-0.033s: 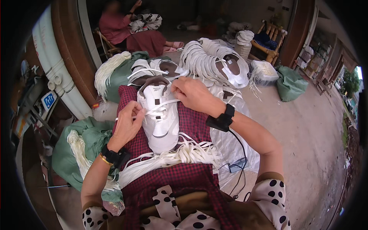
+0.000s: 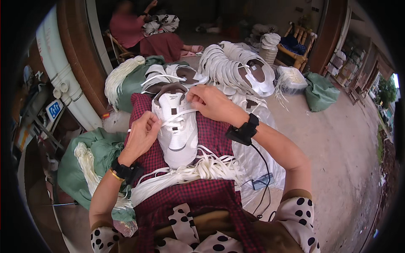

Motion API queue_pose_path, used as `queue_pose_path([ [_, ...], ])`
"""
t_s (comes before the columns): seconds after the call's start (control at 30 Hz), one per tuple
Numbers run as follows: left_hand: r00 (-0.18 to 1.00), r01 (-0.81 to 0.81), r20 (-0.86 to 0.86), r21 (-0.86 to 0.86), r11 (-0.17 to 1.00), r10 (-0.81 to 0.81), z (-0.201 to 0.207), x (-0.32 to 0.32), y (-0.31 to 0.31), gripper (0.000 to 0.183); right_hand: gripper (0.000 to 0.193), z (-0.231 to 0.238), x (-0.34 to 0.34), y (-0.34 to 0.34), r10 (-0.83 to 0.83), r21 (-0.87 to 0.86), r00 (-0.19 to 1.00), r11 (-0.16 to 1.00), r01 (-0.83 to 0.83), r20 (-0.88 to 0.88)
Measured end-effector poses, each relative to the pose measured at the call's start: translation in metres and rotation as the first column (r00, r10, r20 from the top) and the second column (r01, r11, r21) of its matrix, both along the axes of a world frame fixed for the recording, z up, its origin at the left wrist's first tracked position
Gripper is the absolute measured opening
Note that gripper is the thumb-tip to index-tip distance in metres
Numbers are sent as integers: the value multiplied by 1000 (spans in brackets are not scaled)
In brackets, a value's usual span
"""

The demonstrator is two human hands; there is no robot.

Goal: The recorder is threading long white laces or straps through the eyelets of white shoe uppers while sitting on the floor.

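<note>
A white sneaker upper [image 2: 179, 141] with a brown lining lies toe toward me on a red-and-black checked cloth [image 2: 145, 158]. A flat white shoelace [image 2: 183, 113] crosses its tongue between my hands. At the shoe's left edge, the bent fingers of my left hand [image 2: 142, 134] are closed on the lace. My right hand [image 2: 213, 103] pinches beside the upper right eyelets, where the lace runs in under its fingers. Its fingertips partly hide what they grip. A bundle of loose white laces [image 2: 198, 170] lies across the cloth below the toe.
Behind the shoe lie more shoe uppers [image 2: 162, 76] and a long stacked row of them [image 2: 223, 67]. Green sacks [image 2: 103, 147] with hanks of laces stand at left. A black cable [image 2: 268, 194] hangs from my right wrist. Another person [image 2: 130, 31] sits at the back left.
</note>
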State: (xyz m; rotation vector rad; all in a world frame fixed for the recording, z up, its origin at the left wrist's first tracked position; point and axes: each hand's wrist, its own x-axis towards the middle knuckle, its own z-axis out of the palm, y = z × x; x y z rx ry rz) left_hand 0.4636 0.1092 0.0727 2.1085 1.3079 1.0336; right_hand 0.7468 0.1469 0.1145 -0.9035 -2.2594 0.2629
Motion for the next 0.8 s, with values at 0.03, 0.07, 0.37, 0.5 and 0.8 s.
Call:
queue_pose_path([
  [0.03, 997, 49, 53, 21, 999, -50, -2, -1, 3, 23, 16, -2, -2, 3, 78, -54, 992, 995, -84, -103],
  [0.07, 996, 65, 63, 23, 998, -67, -2, -3, 5, 25, 15, -5, -3, 6, 64, -113, 996, 991, -70, -61],
  [0.37, 992, 99, 84, -56, 994, -94, 5, -22, 17, 33, 12, -16, 2, 10, 33, -262, 999, 965, -28, 14],
  [0.5, 992, 112, 74, -93, 989, -105, 11, -14, 16, 29, 18, -13, -5, 1, 117, -413, 977, 892, -182, -179],
  [0.8, 971, 220, -171, 350, 911, -168, 13, 22, 10, 22, 26, -5, -13, -2, 172, -351, 985, 921, -170, -26],
])
